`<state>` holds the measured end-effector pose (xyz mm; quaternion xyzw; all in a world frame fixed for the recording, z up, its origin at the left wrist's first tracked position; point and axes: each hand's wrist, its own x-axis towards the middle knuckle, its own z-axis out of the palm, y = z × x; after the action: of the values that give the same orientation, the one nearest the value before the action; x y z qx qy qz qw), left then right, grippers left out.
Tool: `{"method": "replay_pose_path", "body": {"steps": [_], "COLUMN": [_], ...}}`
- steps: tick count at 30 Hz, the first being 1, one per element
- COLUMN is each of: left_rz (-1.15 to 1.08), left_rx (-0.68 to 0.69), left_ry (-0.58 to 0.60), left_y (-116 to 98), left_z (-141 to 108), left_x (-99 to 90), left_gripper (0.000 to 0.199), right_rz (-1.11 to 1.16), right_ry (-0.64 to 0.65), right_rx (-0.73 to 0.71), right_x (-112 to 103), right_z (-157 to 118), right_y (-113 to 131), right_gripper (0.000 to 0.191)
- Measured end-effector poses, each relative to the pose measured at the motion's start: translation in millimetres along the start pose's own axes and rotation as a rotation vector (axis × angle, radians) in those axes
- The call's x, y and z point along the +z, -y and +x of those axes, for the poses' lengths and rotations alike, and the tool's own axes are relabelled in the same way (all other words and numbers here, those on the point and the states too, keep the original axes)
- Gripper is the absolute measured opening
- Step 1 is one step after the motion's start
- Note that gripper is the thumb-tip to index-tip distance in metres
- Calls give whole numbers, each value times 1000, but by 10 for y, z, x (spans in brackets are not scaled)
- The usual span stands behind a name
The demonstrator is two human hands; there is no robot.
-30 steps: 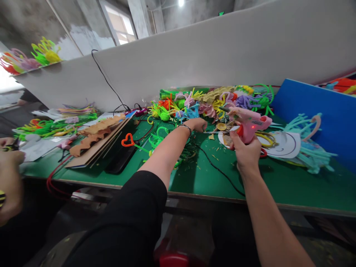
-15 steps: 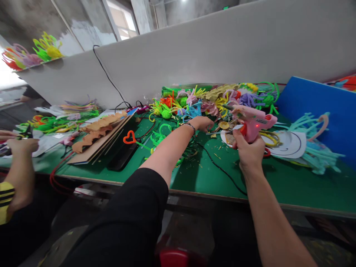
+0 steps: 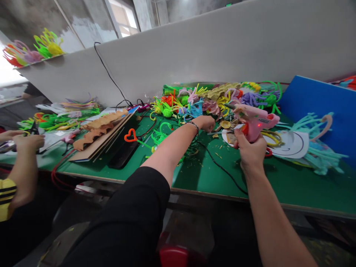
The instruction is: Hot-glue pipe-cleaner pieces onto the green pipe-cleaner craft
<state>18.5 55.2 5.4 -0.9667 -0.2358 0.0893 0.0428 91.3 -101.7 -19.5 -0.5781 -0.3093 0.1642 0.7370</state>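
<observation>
My right hand (image 3: 252,150) is wrapped round the handle of a pink hot glue gun (image 3: 257,120), whose red light is lit and whose nozzle points left. My left hand (image 3: 204,123) reaches across the table with its fingers curled closed; what they hold, if anything, is hidden. Just below those fingers shows a thin, pale, see-through stick (image 3: 218,132). Beside it is a small yellowish dish (image 3: 225,124). Green pipe cleaners (image 3: 162,135) and an orange heart-shaped pipe cleaner (image 3: 130,135) lie left of my forearm.
Colourful pipe-cleaner pieces (image 3: 191,105) are heaped along the white partition (image 3: 208,52). A blue board (image 3: 319,111) leans at right, behind a pale-blue fringed piece (image 3: 325,148). Cardboard sheets (image 3: 97,142) and a black phone (image 3: 124,155) lie left. A co-worker's hand (image 3: 29,141) holds pliers. A black cord (image 3: 222,168) crosses the table.
My left hand has shifted slightly right, fingers still curled. My right hand keeps its grip on the glue gun. The co-worker's hands at far left have moved a little right.
</observation>
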Motion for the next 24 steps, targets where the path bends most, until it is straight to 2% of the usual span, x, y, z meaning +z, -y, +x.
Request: {"method": "replay_pose_path", "body": {"steps": [5, 9, 12, 13, 15, 17, 19, 21, 22, 24], "left_rz": [37, 24, -43, -125, -373, -723, -1050, -1315, -1443, -1619], "left_rx": [-31, 21, 93, 133, 149, 64, -42, -132, -154, -227], "left_ry": [-63, -152, -246, -321, -547, -819, -1058, -1249, -1318, -1355], "left_y": [37, 80, 117, 120, 94, 17, -103, -234, -295, -389], "left_z": [-35, -174, -474, -628, -1002, -1406, -1755, -1988, -2057, -2117], "left_x": [-43, -257, -444, -482, -484, -368, -150, 109, 229, 410], "left_gripper": [20, 18, 14, 11, 7, 5, 6, 7, 6, 7], "right_rz": [-20, -39, -63, -73, -92, -93, -84, -80, -85, -107], "right_ry": [15, 21, 32, 34, 42, 52, 91, 155, 188, 229], "right_rx": [4, 4, -11, -12, -10, -6, -13, -41, -60, -99], "right_x": [-10, -3, 4, 5, 5, 10, 26, 57, 76, 117], "right_z": [-1, -13, -32, -40, -61, -95, -150, -226, -269, -354], "right_y": [8, 5, -2, -1, 11, 43, 94, 151, 176, 210], "right_gripper": [24, 25, 26, 26, 27, 29, 30, 31, 32, 35]}}
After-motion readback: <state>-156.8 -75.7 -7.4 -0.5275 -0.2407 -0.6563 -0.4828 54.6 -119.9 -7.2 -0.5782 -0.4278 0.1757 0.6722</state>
